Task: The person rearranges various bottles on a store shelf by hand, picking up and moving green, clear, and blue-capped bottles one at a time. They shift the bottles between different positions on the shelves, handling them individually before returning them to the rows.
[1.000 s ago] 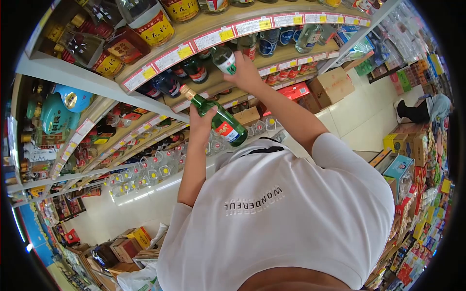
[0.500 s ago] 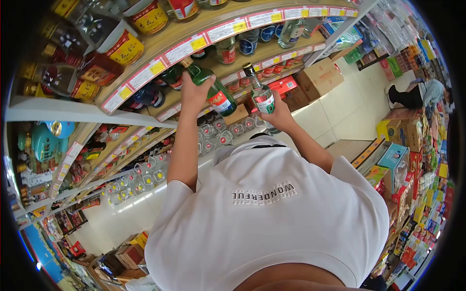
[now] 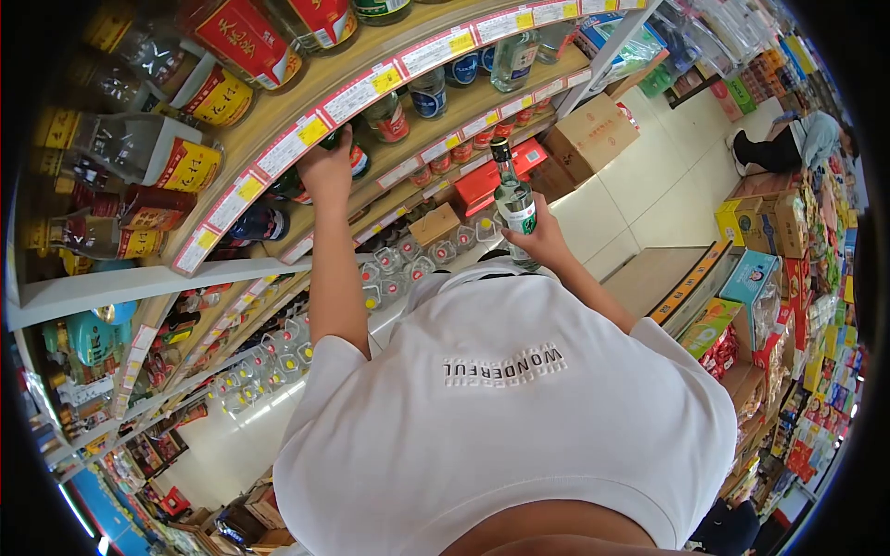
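Observation:
My left hand (image 3: pixel 326 169) reaches in under the upper shelf's price strip, its fingers closed around a green glass bottle (image 3: pixel 335 138). Most of that bottle is hidden by the hand and the shelf edge. Out in front of the shelf, my right hand (image 3: pixel 543 238) grips a clear glass bottle (image 3: pixel 514 206) by its lower part. This one stands nearly upright, with a black cap and a white and green label. Near my left hand on the same shelf are a dark blue bottle (image 3: pixel 260 222) and a clear bottle with a red label (image 3: pixel 387 120).
Above, the upper shelf (image 3: pixel 408 42) holds large bottles with yellow or red labels. Several clear jugs (image 3: pixel 399 264) stand low down. A cardboard box (image 3: pixel 593 134) and a red box (image 3: pixel 496 176) sit at right. Stacked cartons (image 3: pixel 779 227) line the aisle; a person (image 3: pixel 788 148) is at far right.
My left hand has taken the green bottle from in front of the shelf back into it. My right hand has moved slightly right and down with the clear bottle.

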The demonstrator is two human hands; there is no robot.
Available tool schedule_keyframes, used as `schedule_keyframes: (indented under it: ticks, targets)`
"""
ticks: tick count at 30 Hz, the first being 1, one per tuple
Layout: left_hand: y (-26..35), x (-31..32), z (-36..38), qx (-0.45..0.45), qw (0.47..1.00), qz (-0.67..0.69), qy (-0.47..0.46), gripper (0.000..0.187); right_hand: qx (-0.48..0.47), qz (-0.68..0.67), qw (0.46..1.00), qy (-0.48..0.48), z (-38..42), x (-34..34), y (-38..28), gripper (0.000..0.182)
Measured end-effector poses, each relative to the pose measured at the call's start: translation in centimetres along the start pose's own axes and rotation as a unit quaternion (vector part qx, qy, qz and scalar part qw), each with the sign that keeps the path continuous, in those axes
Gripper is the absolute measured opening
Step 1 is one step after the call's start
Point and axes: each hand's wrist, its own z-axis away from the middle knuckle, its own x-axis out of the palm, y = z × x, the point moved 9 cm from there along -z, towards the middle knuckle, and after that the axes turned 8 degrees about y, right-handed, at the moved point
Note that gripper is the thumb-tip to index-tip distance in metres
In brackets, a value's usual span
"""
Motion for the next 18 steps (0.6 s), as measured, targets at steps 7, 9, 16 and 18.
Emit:
schedule_keyframes:
  ticks: [7,9,16,18]
  targets:
    - [-1.1,1.0,-0.2,-0.053,0.997,-0.049,-0.036,0.058,-0.007,-0.004,1.0,-0.017,-1.2,-0.3,0.7,0.07]
    - [-1.2,1.2,-0.3,-0.058,0.997,-0.016,-0.039,0.059,-0.008,0.001,1.0,-0.025,-1.5,-0.3,0.7,0.07]
    - [-1.9,1.5,0.3,-0.007,0.999,-0.036,0.023,0.055,-0.021,-0.007,0.999,-0.038,-3.2,-0.4,0.3,0.071]
    - [-0.5,0.9,0.5,0.048,0.995,-0.051,0.065,0.048,-0.021,-0.019,0.999,-0.045,-3.4,-0.2,0.2,0.072]
